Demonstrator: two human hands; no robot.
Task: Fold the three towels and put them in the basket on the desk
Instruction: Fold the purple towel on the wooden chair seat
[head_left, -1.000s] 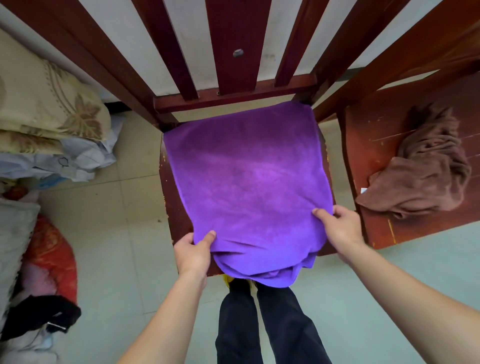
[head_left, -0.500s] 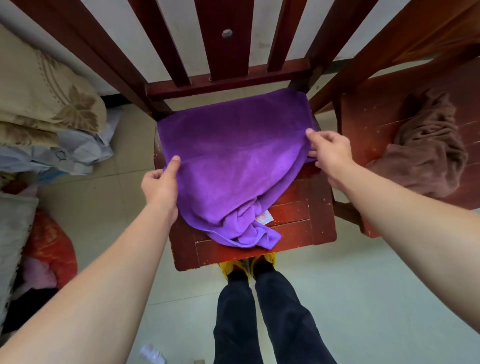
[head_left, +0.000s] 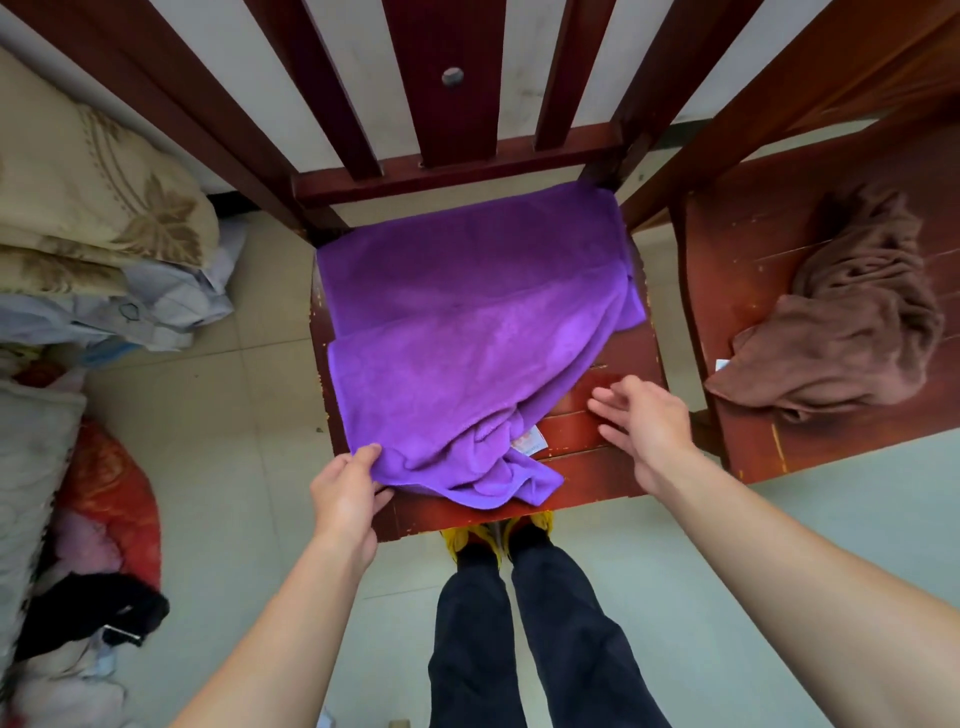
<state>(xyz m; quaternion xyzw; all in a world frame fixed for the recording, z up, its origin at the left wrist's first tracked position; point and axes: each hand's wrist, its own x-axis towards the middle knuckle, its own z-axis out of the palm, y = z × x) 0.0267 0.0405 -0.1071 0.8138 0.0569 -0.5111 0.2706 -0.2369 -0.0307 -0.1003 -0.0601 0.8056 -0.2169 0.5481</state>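
purple towel (head_left: 467, 332) edge pinched by left hand (head_left: 345, 499) fingers; right hand (head_left: 641, 426) fingers released.

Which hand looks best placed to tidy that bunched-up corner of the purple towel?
Right. The right hand hovers open beside the bunched corner; the left hand is pinching the purple towel.

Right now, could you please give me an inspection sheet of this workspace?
Surface: red chair seat, paint chipped at the edges.
Job's things: purple towel half folded on the seat, near corner bunched; brown towel crumpled on the next chair; third towel and basket not seen.
Clutter: bedding pile and clothes on the floor.
Grippers: left hand pinches the purple towel's edge; right hand open, apart from it.
Cables: nothing seen.
Surroundings: tiled floor.
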